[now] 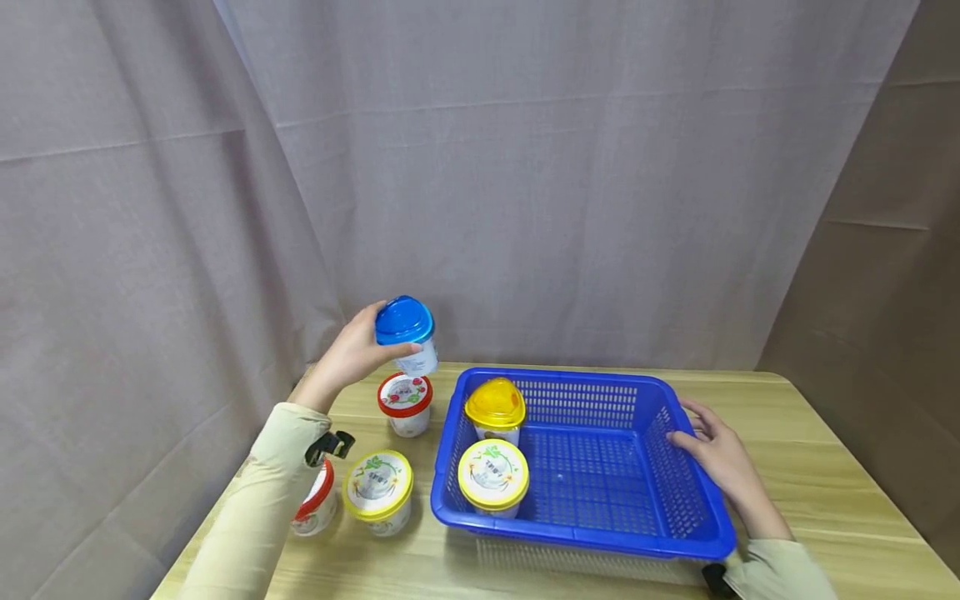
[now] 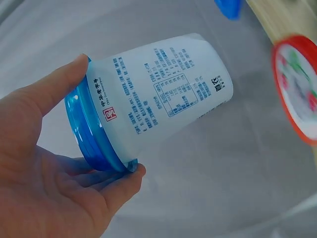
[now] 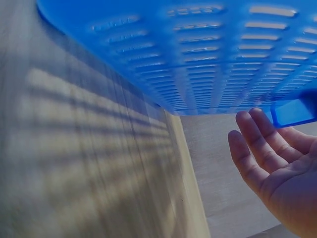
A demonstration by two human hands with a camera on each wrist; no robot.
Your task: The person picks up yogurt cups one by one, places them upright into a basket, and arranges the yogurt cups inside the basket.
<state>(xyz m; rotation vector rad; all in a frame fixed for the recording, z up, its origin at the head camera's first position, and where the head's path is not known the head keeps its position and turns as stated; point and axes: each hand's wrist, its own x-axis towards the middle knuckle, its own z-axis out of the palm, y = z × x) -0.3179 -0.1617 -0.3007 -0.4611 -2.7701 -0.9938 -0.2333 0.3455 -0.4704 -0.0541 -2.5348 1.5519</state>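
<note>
My left hand (image 1: 356, 350) grips a white paper cup with a blue plastic lid (image 1: 406, 323), thumb on one side of the lid and fingers on the other. Printed text and a small table cover the cup's side (image 2: 163, 84). It hangs in the air, slightly tilted, above a red-lidded cup (image 1: 406, 395). On the right, my right hand (image 1: 716, 454) holds the rim of a blue plastic basket (image 1: 577, 537), thumb over the inner side and fingers against the outside. Two yellow-lidded cups stand in the basket's left end: a domed one (image 1: 496, 403) behind a flat one (image 1: 493, 473).
Left of the basket stand another yellow-lidded cup (image 1: 378, 486) and a red-lidded cup (image 1: 318, 504), the latter partly behind my left forearm. A wooden table (image 1: 817, 467) carries everything. Grey cloth (image 1: 525, 208) hangs behind it and at both sides.
</note>
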